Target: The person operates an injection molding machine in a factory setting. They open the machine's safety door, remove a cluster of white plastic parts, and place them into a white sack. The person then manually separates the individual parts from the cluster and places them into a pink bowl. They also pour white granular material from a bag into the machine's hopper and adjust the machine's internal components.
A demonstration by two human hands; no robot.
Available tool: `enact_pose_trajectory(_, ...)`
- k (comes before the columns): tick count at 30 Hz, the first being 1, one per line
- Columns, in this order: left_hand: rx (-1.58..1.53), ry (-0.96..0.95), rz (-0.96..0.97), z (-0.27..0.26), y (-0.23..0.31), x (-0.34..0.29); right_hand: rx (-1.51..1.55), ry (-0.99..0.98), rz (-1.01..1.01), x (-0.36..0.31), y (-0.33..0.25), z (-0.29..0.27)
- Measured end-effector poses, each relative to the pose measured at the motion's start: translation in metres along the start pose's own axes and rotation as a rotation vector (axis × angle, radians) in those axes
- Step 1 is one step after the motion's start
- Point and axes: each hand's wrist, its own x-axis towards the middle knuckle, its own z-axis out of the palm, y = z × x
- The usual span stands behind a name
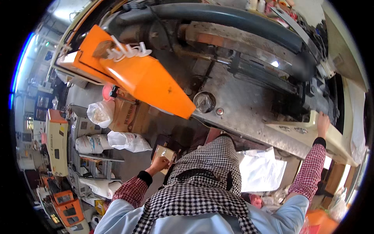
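Note:
On the right, my right hand is closed round the end of a cream machine door, with the arm stretched out. My left hand hangs low at the left of my checked apron, its fingers curled together over a small brown cardboard box. What lies in those fingers, if anything, is too small to make out. Several white plastic pieces with thin stems rest on top of the orange machine guard, out of reach of both hands.
A round tin and a red button sit on the metal machine bed. Left of me stand white sacks, a large cardboard box and a metal ladder-like frame. White plastic sheeting lies below the door.

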Motion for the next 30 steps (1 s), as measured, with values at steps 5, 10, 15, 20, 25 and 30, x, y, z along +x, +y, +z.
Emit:
enact_pose_trajectory(5,0.199,0.028,-0.252,-0.012,-0.029,-0.023,0.084,0.046,0.105,0.002,0.004,0.001)
enact_pose_trajectory(10,0.369,0.378,0.308,0.022,-0.140,-0.029,-0.056,0.063,-0.092,0.018,0.020,0.028)
enact_pose_trajectory(15,0.117,0.362,0.076,0.057,-0.220,-0.001,0.065,0.125,-0.014,0.015,0.018,0.004)
enact_pose_trajectory(20,0.067,0.435,0.100,0.096,-0.355,0.017,-0.047,0.120,-0.062,-0.001,0.030,0.021)
enact_pose_trajectory(25,-0.457,0.317,-0.298,0.103,-0.191,-0.007,0.064,0.530,-0.456,-0.031,-0.092,-0.012)
enact_pose_trajectory(30,-0.299,0.498,-0.454,0.109,-0.148,-0.002,0.590,-0.069,-0.874,-0.175,-0.240,0.062)
